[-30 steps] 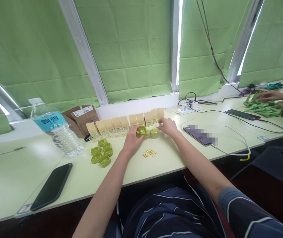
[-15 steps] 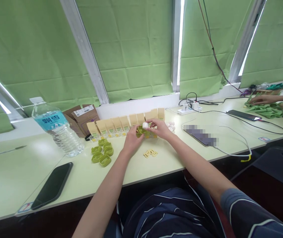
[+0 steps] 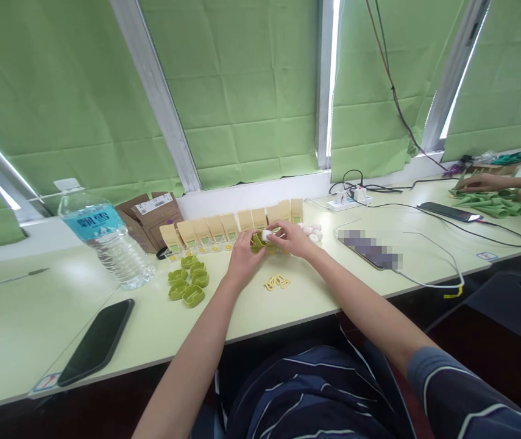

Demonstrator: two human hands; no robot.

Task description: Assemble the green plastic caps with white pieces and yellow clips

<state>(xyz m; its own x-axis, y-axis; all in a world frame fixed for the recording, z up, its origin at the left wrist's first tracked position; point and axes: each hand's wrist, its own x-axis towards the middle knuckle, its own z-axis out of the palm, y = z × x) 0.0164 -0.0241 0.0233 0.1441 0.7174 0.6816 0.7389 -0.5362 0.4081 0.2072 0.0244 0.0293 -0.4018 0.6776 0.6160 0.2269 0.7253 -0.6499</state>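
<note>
Black phone: black rectangular smartphone (image 3: 95, 342) lies flat, well left of the pale-yellow flat loops (image 3: 278, 281) and nearer the wearer.
Loop pile: the loops lie loose and close together on the cream-coloured tabletop (image 3: 223, 320).
Loose cups: six olive-green, shallow moulded cups (image 3: 193, 296) stand grouped to the left of the loops.
Left hand: bare left hand (image 3: 243, 254), beyond the loops and slightly left; fingers and thumb curled, partly closed, gripping the held cup.
Held cup: olive-green moulded cup (image 3: 257, 242), matching the loose cups in colour; beyond the loops, at the left fingertips, between both hands. Fingers cover much of it; full outline not visible.
White piece: small, smooth, rounded white piece (image 3: 266, 235); beyond the loops, at the right fingertips, over the held cup. Contact with the cup cannot be determined.
Right hand: bare right hand (image 3: 289, 237), beyond the loops and slightly right; thumb and fingers nearly together, pinching the white piece.
White stock: several rounded whitish pieces (image 3: 315, 233), beyond and right of the loops, just beside the right hand.
Box row: transparent boxes with upright tan cards (image 3: 217, 227), lined up beyond the loops.
</note>
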